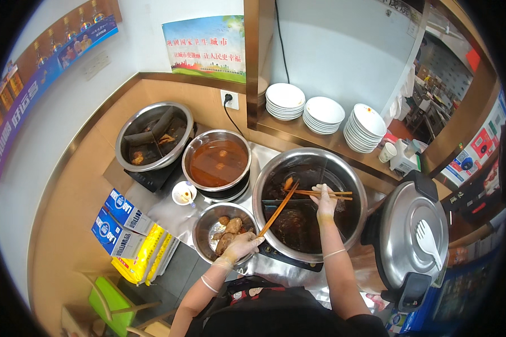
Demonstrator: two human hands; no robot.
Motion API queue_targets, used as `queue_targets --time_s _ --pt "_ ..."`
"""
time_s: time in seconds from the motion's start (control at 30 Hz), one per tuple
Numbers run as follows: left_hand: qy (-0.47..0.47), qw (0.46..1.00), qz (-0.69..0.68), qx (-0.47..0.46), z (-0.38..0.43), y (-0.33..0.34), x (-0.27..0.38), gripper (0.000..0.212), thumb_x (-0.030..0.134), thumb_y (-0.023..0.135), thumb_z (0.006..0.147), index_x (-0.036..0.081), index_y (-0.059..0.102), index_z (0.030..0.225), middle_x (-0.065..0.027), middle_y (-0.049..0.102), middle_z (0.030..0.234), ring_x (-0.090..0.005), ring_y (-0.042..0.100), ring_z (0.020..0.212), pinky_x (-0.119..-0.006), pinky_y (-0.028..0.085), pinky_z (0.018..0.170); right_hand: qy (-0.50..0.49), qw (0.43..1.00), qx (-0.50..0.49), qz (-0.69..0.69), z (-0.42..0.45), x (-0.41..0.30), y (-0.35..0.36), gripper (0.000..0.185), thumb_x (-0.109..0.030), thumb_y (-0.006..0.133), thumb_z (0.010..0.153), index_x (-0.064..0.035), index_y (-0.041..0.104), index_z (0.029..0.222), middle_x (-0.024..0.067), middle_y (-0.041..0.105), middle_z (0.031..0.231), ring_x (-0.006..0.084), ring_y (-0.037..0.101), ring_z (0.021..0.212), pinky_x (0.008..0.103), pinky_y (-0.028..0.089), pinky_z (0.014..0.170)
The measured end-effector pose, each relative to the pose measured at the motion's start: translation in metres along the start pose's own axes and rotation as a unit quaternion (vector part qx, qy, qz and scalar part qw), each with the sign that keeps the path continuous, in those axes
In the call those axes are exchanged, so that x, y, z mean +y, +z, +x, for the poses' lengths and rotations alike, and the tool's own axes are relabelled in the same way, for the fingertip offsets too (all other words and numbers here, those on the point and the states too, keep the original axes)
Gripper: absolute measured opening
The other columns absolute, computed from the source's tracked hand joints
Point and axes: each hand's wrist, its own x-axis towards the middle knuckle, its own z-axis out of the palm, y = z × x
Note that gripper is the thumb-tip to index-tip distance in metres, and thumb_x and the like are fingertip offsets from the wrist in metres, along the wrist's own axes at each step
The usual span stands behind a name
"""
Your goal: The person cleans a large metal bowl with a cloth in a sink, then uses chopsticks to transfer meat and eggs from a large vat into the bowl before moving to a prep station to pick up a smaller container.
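Observation:
My gloved left hand grips a pair of long wooden chopsticks above the near rim of a steel bowl. Several brown cooked pieces lie in that bowl. Over a large divided steel pot of dark broth, my gloved right hand holds another set of wooden chopsticks level, pointing left. The tips of both sets meet by an orange-brown food piece in the pot's upper left compartment. Whether they pinch it, I cannot tell.
A steel pot of red broth, a divided pot and a small white bowl stand left. Stacked white plates line the ledge behind. Close on the right is a large lidded cooker with a white plastic scoop on its lid.

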Motion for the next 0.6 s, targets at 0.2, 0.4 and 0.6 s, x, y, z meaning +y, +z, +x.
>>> queue_targets --time_s 0.2,0.4,0.6 --pt "0.099 0.976 -0.194 -0.031 -0.023 -0.02 -0.006 0.029 0.025 0.041 0.093 0.004 0.054 0.079 0.0019 0.043 0.054 -0.0068 0.038 0.047 -0.02 0.033 0.047 0.01 0.997 0.06 0.047 0.003 -0.001 -0.013 0.025 -0.027 0.05 0.089 -0.003 0.056 0.096 0.0111 0.062 0.088 0.0202 0.061 0.082 0.0332 0.053 0.066" --pt "0.099 0.937 -0.295 0.157 -0.044 -0.133 -0.038 0.033 0.032 0.043 0.092 0.007 0.055 0.073 0.0045 0.036 0.049 -0.0057 0.029 0.041 -0.022 0.021 0.039 -0.015 0.999 0.037 -0.004 -0.014 -0.001 0.013 0.025 -0.025 0.052 0.089 -0.0019 0.057 0.096 0.0107 0.061 0.09 0.0194 0.06 0.085 0.0335 0.052 0.07" --pt "0.139 0.925 -0.23 0.269 -0.029 -0.305 -0.07 0.032 0.028 0.044 0.092 0.006 0.053 0.071 0.0053 0.031 0.045 -0.0057 0.023 0.037 -0.023 0.018 0.037 -0.049 0.996 0.063 -0.027 -0.031 0.007 0.035 0.026 -0.025 0.051 0.089 -0.0005 0.057 0.095 0.01 0.061 0.09 0.0182 0.06 0.085 0.0315 0.052 0.07"
